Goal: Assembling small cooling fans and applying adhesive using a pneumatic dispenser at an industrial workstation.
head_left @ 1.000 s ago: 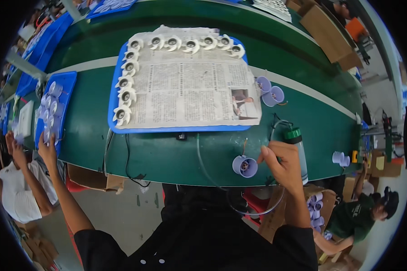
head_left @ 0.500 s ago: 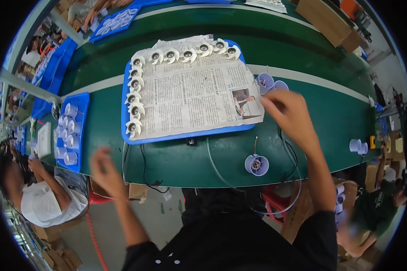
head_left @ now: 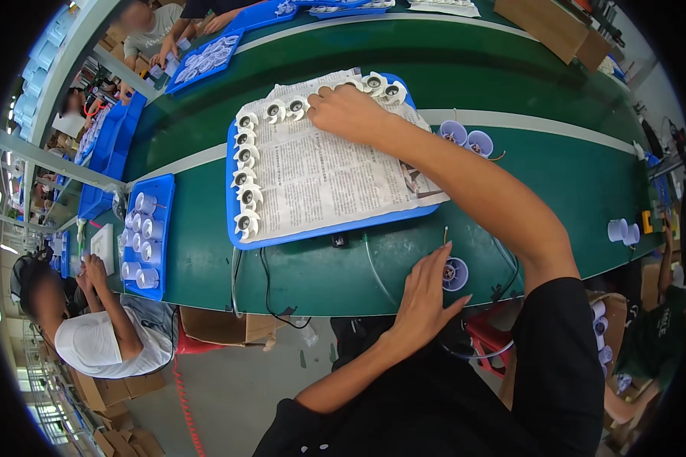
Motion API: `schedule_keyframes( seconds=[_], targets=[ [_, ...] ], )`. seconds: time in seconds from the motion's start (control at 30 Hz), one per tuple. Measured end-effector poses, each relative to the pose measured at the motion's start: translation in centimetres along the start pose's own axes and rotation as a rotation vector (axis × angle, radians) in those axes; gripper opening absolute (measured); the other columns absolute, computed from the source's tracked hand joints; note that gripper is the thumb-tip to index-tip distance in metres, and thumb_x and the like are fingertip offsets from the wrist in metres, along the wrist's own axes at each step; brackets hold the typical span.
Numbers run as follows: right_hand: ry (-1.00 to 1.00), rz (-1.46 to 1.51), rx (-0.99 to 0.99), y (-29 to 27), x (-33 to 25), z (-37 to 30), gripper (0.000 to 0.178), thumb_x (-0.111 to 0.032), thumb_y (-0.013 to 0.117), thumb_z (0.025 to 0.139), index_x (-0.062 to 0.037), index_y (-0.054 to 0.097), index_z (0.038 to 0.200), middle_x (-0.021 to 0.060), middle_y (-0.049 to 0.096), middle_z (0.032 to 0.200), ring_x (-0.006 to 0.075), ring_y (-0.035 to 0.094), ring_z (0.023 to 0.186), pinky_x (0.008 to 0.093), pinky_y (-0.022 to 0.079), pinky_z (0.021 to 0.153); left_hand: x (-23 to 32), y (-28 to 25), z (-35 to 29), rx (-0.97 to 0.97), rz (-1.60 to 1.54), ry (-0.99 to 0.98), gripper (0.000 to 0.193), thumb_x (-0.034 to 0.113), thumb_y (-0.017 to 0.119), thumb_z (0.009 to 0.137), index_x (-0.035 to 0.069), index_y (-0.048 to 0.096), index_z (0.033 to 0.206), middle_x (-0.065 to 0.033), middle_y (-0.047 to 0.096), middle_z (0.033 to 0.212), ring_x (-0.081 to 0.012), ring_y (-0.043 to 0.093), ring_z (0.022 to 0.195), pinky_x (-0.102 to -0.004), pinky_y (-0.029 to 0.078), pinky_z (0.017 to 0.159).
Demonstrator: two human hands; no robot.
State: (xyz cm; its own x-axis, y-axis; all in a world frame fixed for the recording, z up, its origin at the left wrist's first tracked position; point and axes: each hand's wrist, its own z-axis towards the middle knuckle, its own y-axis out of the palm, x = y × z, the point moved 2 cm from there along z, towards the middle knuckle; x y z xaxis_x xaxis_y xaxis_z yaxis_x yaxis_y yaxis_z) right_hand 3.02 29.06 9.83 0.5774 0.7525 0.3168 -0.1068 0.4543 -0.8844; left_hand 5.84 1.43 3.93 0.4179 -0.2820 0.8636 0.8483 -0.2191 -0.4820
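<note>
White fan impellers stand in a row down the left side and another along the far edge of a newspaper-lined blue tray. Over the far row is my right hand, its fingers curled down around one fan impeller, which they mostly hide. In front of the tray, my left hand is open with fingers stretched, right beside a pale purple cup-shaped housing with a motor and wire inside. I cannot tell whether its fingertips touch the housing. Two similar housings stand right of the tray, partly behind my right forearm.
A blue tray of several pale housings lies on the left of the green table. Two more housings stand at the far right. A clear tube and black cables hang over the front edge. Co-workers sit at both sides.
My right hand has moved left from the housings to the far impeller row and closed there. My left hand has swung right to the single housing. The whole view has shifted slightly.
</note>
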Motion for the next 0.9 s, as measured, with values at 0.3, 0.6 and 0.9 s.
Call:
schedule_keyframes(
  seconds=[0.3, 0.6, 0.9],
  targets=[
    [-0.583, 0.068, 0.394, -8.3, -2.0, -10.2, 0.027, -0.012, 0.066, 0.071, 0.0030, 0.066, 0.094, 0.0031, 0.055, 0.080, 0.0151, 0.053, 0.069, 0.0277, 0.041, 0.056, -1.2, -0.7, -0.3, 0.074, -0.135, -0.059, 0.059, 0.010, 0.076, 0.080, 0.002, 0.050, 0.131, -0.0211, 0.057, 0.128, -0.0370, 0.054, 0.119, -0.0443, 0.040, 0.103],
    [-0.490, 0.216, 0.426, -11.6, -4.7, -17.6, 0.023, -0.008, 0.070, 0.074, 0.0034, 0.070, 0.094, 0.0075, 0.060, 0.082, 0.0169, 0.058, 0.068, 0.0271, 0.042, 0.054, -1.1, -5.2, -1.6, 0.208, -0.280, -0.174, 0.055, 0.012, 0.079, 0.077, 0.000, 0.055, 0.125, -0.0177, 0.057, 0.124, -0.0341, 0.054, 0.118, -0.0400, 0.043, 0.101],
    [1.076, 1.848, -0.183, -10.9, -10.4, -22.3, 0.014, -0.010, 0.069, 0.093, 0.0011, 0.064, 0.099, 0.0017, 0.065, 0.086, 0.0050, 0.057, 0.072, 0.0204, 0.045, 0.062, -1.8, -6.9, -2.1, 0.220, -0.148, -0.161, 0.062, 0.007, 0.081, 0.071, 0.006, 0.057, 0.128, -0.0150, 0.050, 0.125, -0.0336, 0.047, 0.118, -0.0399, 0.041, 0.101]
  ],
)
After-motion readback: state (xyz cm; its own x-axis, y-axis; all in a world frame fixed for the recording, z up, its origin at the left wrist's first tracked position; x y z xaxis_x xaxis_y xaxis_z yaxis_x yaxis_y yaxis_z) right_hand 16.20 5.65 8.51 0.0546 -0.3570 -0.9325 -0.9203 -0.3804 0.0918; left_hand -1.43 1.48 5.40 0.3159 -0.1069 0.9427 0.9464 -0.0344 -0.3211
